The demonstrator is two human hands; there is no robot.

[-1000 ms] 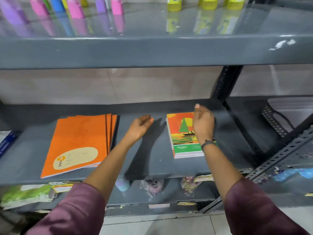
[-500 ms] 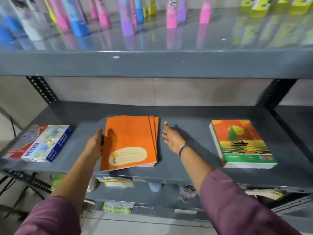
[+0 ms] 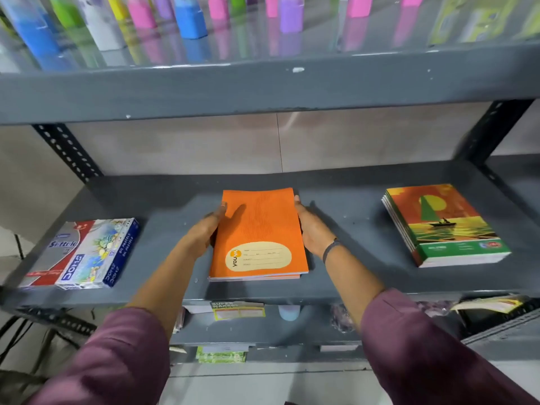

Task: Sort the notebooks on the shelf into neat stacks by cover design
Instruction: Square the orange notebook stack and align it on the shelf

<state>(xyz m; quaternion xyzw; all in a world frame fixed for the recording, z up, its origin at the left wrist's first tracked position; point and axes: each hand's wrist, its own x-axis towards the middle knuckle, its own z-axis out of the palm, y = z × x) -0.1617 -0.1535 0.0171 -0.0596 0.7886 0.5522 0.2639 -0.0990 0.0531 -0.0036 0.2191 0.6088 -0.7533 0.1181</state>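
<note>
Notebooks lie in two stacks on the grey shelf (image 3: 350, 200), which spans the view under a higher shelf of coloured bottles (image 3: 190, 16). Largest of the things on it is the sailboat stack (image 3: 447, 226) at the right, well apart from the rest and fairly square, its page edges showing at the front. At the left end lie pastel boxes (image 3: 84, 252), which have no part in the sorting. In the middle sits the orange stack (image 3: 258, 233), near the shelf's front edge, with its covers almost in line and only a few lower edges peeping out at the bottom. The left hand (image 3: 209, 229) presses flat against the stack's left side and the right hand (image 3: 311, 229) against its right side, both open with fingers straight, squeezing the books between the palms and not curled round anything. These look like thin, soft-cover books: light, floppy singly, stiffer as a pile, and with smooth covers that will likely slide on one another. Pressure on the long edges, as now, should square them; for lifting, a grip under the spine side with the thumb on top would probably keep the pile from fanning. Smallest is the band (image 3: 330, 248) on the right wrist.
</note>
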